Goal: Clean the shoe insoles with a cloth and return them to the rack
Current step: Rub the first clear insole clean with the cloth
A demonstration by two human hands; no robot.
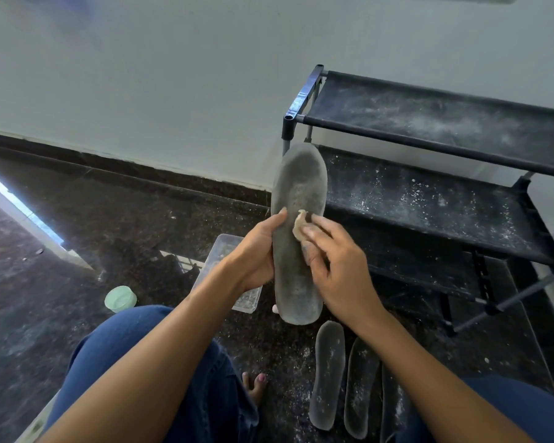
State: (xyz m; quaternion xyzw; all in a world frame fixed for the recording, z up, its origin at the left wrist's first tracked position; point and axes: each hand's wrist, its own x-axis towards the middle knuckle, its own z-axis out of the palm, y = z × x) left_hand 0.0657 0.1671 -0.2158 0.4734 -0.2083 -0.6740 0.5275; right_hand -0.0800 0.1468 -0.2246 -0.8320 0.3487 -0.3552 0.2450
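Two hands work on one grey insole (298, 231), held upright before the shoe rack (429, 199).
Left hand (256, 251) grips its left edge; right hand (336, 266) presses a small cloth (299, 227) mid-length, long axis running away from the person.

left hand (256, 251): curled grip | right hand (336, 266): fingers bent, probably pinching
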